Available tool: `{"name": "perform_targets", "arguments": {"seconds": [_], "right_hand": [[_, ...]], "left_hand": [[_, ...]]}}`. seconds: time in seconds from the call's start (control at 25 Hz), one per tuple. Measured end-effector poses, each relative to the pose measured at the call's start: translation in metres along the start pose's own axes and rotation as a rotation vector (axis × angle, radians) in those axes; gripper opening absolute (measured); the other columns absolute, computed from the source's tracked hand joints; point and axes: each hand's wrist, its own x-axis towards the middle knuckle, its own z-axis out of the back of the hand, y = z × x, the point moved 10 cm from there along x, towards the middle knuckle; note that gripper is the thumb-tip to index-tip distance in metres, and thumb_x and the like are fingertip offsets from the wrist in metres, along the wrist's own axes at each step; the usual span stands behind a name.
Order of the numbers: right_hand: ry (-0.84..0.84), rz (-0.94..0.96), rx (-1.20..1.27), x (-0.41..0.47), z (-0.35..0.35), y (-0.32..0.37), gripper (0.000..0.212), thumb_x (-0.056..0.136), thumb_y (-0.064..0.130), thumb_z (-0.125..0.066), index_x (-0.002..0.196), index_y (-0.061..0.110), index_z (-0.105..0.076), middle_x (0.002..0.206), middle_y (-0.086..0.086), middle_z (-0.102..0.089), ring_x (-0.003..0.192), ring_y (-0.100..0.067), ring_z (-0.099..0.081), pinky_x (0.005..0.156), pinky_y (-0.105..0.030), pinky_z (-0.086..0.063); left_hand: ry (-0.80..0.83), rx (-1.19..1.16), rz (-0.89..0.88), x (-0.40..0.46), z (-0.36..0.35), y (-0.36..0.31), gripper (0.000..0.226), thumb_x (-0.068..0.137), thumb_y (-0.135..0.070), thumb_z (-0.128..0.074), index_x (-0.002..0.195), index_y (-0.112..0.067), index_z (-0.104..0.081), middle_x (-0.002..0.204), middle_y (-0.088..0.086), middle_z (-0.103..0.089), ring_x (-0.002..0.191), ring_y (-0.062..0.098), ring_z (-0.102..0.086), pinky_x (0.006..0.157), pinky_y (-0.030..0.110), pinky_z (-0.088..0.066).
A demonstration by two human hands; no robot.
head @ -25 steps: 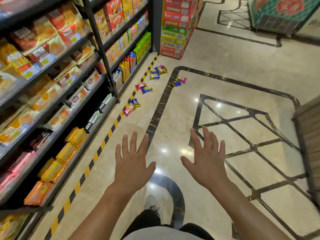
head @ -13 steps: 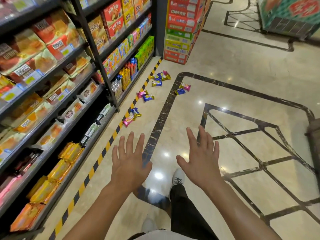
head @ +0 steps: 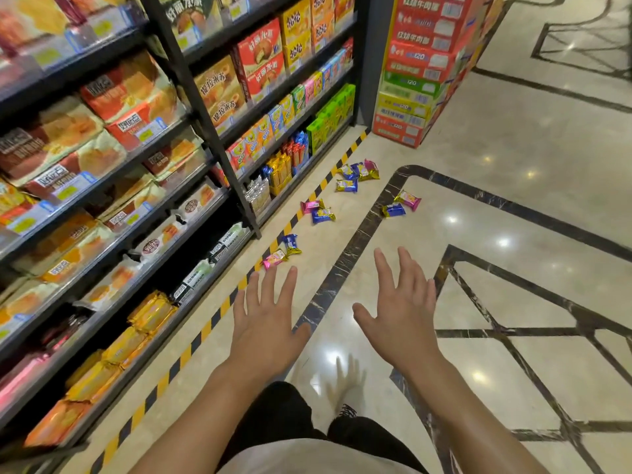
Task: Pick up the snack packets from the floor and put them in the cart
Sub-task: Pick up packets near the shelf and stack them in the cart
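1. The snack packets (head: pixel 357 174) lie scattered on the floor (head: pixel 513 159), in small clusters along the striped tape (head: pixel 191 347) beside the shelves (head: pixel 113 206).
2. The nearest pink packet (head: pixel 273 260) lies just beyond the left hand (head: pixel 265 325).
3. Both the left hand and the right hand (head: pixel 402 318) hover with fingers spread apart, holding nothing.

snack packets (head: pixel 282 254) nearer | left hand (head: pixel 265 331) almost over pink one | legs seemingly mid-step

Head camera looks forward and down (wide-angle) along the aisle floor (head: pixel 513 200).
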Motion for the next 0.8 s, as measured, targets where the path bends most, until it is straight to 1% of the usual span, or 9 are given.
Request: {"name": "perform_targets", "arguments": {"seconds": [0.12, 0.28, 0.4, 0.52, 0.6, 0.72, 0.8], "right_hand": [[0.028, 0.016, 0.019, 0.043, 0.005, -0.007, 0.087, 0.090, 0.056, -0.051, 0.156, 0.034, 0.002, 0.164, -0.006, 0.008, 0.151, -0.032, 0.002, 0.121, -0.056, -0.006], [0.078, 0.030, 0.063, 0.089, 0.002, 0.004, 0.086, 0.091, 0.053, -0.052, 0.156, 0.036, 0.002, 0.165, -0.004, 0.009, 0.151, -0.030, 0.005, 0.121, -0.055, -0.006], [0.132, 0.043, 0.063, 0.129, -0.007, 0.021, 0.086, 0.092, 0.052, -0.051, 0.155, 0.038, 0.005, 0.164, -0.002, 0.013, 0.151, -0.029, 0.009, 0.121, -0.056, -0.003], [0.170, 0.086, 0.038, 0.175, -0.025, 0.048, 0.087, 0.090, 0.053, -0.050, 0.154, 0.040, 0.006, 0.164, -0.001, 0.015, 0.151, -0.030, 0.008, 0.120, -0.058, -0.002], [0.190, 0.108, -0.009, 0.202, -0.039, 0.062, 0.087, 0.089, 0.055, -0.050, 0.154, 0.041, 0.007, 0.164, -0.002, 0.014, 0.151, -0.030, 0.008, 0.120, -0.059, -0.001], [0.215, 0.097, -0.089, 0.245, -0.059, 0.084, 0.088, 0.089, 0.064, -0.048, 0.154, 0.043, 0.007, 0.164, -0.004, 0.015, 0.151, -0.032, 0.009, 0.119, -0.061, 0.000], [0.226, 0.096, -0.102, 0.270, -0.070, 0.099, 0.087, 0.087, 0.070, -0.039, 0.154, 0.043, 0.007, 0.164, -0.005, 0.016, 0.151, -0.034, 0.009, 0.119, -0.062, 0.000]], "left_hand": [[0.004, 0.000, 0.035, 0.032, 0.003, -0.003, 0.091, 0.091, -0.065, -0.042, 0.154, -0.039, 0.017, 0.165, 0.000, 0.018, 0.151, 0.030, 0.018, 0.119, 0.050, 0.008], [0.030, 0.024, 0.073, 0.075, 0.002, 0.007, 0.091, 0.091, -0.065, -0.042, 0.154, -0.039, 0.019, 0.166, 0.001, 0.017, 0.151, 0.031, 0.017, 0.119, 0.050, 0.008], [-0.003, 0.012, 0.100, 0.111, 0.006, 0.024, 0.093, 0.090, -0.065, -0.046, 0.154, -0.039, 0.017, 0.166, 0.001, 0.013, 0.152, 0.032, 0.013, 0.120, 0.052, 0.002], [-0.023, 0.047, 0.130, 0.148, 0.008, 0.052, 0.095, 0.089, -0.067, -0.048, 0.155, -0.038, 0.015, 0.167, 0.002, 0.009, 0.153, 0.034, 0.008, 0.120, 0.053, -0.003], [-0.030, 0.058, 0.164, 0.170, 0.010, 0.073, 0.097, 0.088, -0.069, -0.048, 0.155, -0.040, 0.015, 0.167, 0.002, 0.009, 0.153, 0.034, 0.008, 0.120, 0.054, -0.002], [-0.021, 0.032, 0.218, 0.204, 0.015, 0.113, 0.097, 0.088, -0.069, -0.049, 0.153, -0.043, 0.018, 0.166, 0.003, 0.014, 0.152, 0.034, 0.015, 0.118, 0.054, 0.006], [-0.020, 0.031, 0.228, 0.228, 0.021, 0.136, 0.097, 0.088, -0.067, -0.050, 0.152, -0.044, 0.018, 0.166, 0.003, 0.017, 0.151, 0.034, 0.017, 0.117, 0.054, 0.008]]}}
